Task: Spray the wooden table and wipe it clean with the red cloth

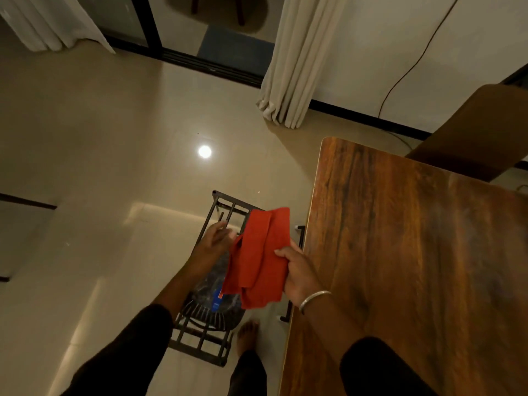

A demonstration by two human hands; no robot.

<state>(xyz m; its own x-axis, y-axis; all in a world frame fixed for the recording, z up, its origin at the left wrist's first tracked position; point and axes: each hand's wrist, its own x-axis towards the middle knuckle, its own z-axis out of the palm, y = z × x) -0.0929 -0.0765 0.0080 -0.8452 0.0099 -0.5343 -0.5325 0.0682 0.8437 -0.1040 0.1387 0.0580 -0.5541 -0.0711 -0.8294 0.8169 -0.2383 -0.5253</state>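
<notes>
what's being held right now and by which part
The right hand grips the red cloth by its right edge; the left hand holds nothing.

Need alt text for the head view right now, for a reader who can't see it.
The right hand grips a folded red cloth beside the wooden table, off its left edge. The left hand, fingers loose, reaches toward a black metal rack on the floor.

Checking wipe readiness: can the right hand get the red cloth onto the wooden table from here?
Probably yes. The right hand already grips the red cloth just off the wooden table edge, and the tabletop beside it shows nothing in the way.
</notes>
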